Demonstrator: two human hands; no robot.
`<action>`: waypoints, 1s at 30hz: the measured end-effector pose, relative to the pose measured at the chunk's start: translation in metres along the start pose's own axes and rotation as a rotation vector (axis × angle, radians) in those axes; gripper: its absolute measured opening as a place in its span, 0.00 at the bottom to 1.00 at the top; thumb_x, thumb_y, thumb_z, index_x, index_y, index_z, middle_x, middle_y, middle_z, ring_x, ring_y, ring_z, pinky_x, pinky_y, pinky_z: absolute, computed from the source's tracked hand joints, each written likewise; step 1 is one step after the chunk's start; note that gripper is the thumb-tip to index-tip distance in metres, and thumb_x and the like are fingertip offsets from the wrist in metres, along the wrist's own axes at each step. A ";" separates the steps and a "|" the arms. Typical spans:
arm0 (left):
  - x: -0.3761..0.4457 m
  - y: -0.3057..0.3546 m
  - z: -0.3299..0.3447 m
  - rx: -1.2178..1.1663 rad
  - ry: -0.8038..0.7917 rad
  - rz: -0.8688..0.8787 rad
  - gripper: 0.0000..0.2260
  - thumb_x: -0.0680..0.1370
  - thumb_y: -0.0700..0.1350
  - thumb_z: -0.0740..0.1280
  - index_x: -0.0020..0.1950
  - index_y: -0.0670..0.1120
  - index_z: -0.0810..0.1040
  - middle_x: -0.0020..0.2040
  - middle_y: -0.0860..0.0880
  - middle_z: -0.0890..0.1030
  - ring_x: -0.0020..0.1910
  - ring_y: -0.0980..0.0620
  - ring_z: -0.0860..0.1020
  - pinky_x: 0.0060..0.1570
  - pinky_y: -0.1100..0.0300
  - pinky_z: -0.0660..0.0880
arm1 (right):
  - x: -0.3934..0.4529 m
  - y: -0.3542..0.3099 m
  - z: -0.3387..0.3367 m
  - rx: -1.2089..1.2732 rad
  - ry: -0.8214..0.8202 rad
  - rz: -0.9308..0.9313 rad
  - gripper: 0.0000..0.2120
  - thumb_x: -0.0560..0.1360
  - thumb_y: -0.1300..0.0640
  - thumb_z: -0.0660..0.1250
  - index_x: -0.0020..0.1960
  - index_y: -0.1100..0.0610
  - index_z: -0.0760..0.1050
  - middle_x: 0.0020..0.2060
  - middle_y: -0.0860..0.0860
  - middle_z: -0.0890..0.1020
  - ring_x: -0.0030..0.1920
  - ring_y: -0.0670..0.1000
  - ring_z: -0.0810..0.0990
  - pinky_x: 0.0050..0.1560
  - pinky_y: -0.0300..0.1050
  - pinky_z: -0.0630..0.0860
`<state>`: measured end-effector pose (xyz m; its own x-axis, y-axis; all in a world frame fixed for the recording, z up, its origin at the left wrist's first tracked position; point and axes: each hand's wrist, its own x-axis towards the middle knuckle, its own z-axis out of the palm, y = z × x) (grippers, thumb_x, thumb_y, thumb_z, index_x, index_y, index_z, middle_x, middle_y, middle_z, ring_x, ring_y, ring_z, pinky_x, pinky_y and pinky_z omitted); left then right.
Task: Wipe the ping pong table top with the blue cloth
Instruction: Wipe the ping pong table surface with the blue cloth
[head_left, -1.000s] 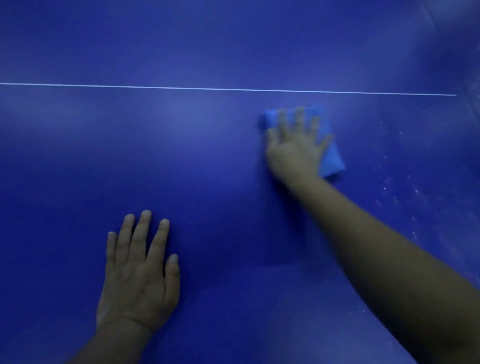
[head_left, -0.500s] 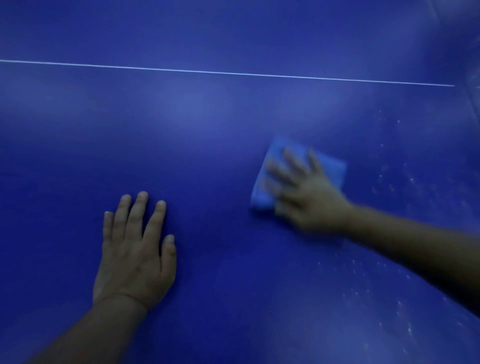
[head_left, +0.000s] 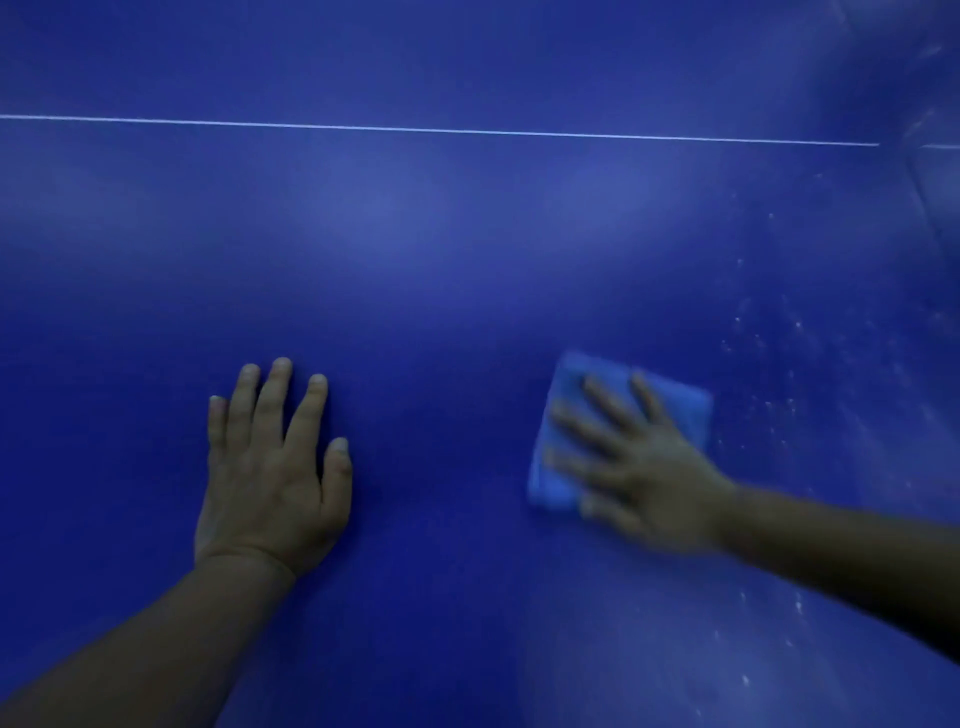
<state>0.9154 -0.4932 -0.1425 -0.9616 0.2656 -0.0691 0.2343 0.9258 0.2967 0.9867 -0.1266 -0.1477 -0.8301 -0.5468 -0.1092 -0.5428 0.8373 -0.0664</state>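
Observation:
The dark blue ping pong table top (head_left: 441, 270) fills the view. A folded light blue cloth (head_left: 675, 402) lies flat on it at the right of centre. My right hand (head_left: 639, 467) presses down on the cloth with fingers spread, blurred by motion, and covers most of its near half. My left hand (head_left: 270, 467) rests flat on the bare table to the left, fingers apart, holding nothing.
A thin white line (head_left: 441, 130) runs across the table far from me. White dust specks (head_left: 779, 405) are scattered over the surface right of the cloth and near my right forearm. At the far right a darker band (head_left: 935, 171) looks like the table's net.
My right hand has dragged the cloth toward me, away from the white line, and turned so its fingers point left. The left hand has stayed flat in place.

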 end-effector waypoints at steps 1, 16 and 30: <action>0.000 0.000 0.000 0.001 0.000 0.002 0.30 0.79 0.56 0.51 0.76 0.41 0.66 0.78 0.38 0.61 0.79 0.39 0.52 0.77 0.43 0.43 | -0.022 -0.008 0.001 -0.021 -0.039 -0.131 0.24 0.83 0.39 0.53 0.77 0.41 0.63 0.79 0.52 0.60 0.79 0.66 0.55 0.73 0.74 0.49; -0.002 -0.004 0.001 -0.085 0.020 0.011 0.33 0.76 0.60 0.52 0.78 0.44 0.63 0.79 0.41 0.58 0.79 0.42 0.50 0.77 0.46 0.40 | -0.113 -0.127 0.019 0.005 -0.014 0.007 0.24 0.83 0.38 0.53 0.78 0.40 0.62 0.80 0.50 0.59 0.79 0.64 0.55 0.73 0.74 0.49; -0.217 -0.016 -0.011 -0.068 -0.161 0.409 0.28 0.79 0.54 0.54 0.75 0.41 0.68 0.78 0.42 0.61 0.79 0.43 0.55 0.77 0.44 0.47 | -0.105 -0.254 0.026 0.116 0.096 0.550 0.24 0.82 0.38 0.50 0.77 0.40 0.61 0.80 0.49 0.59 0.79 0.62 0.54 0.74 0.72 0.45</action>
<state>1.1185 -0.5685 -0.1221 -0.7558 0.6500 -0.0794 0.5759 0.7175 0.3919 1.2150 -0.2823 -0.1454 -0.9974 -0.0231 -0.0683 -0.0138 0.9908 -0.1347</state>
